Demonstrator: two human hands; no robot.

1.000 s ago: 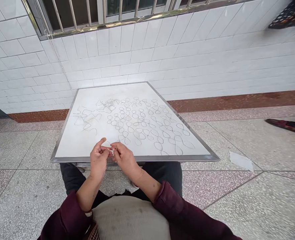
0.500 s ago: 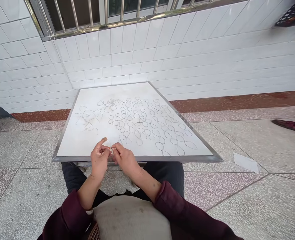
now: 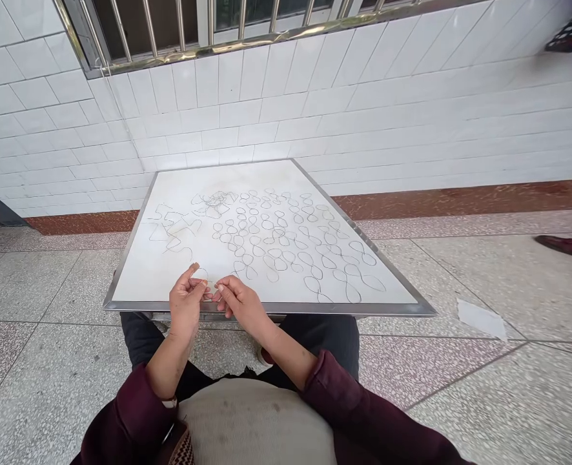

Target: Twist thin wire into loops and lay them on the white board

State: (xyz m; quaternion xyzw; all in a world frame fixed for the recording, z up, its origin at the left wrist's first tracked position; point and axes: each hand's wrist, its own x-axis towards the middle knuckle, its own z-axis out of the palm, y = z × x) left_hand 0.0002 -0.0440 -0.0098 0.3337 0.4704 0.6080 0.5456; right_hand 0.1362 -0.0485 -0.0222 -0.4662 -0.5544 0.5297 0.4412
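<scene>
My left hand (image 3: 185,300) and my right hand (image 3: 240,300) meet over the near edge of a white metal-framed table (image 3: 266,307). Both pinch the ends of one thin wire piece (image 3: 207,284) bent into a small loop between my fingertips. On the tabletop lie several figure-eight wire shapes (image 3: 290,248) set out in rows. A loose tangle of bent wires (image 3: 174,226) lies at the far left of the top.
A white tiled wall (image 3: 315,110) with a barred window (image 3: 208,19) stands behind the table. Speckled floor tiles surround it, with a white scrap of paper (image 3: 482,318) at the right. Another person's dark shoe (image 3: 567,245) shows at the right edge.
My hands have drawn slightly apart and moved a little left, my left thumb now stretched out along the wire. The view has shifted slightly to the left.
</scene>
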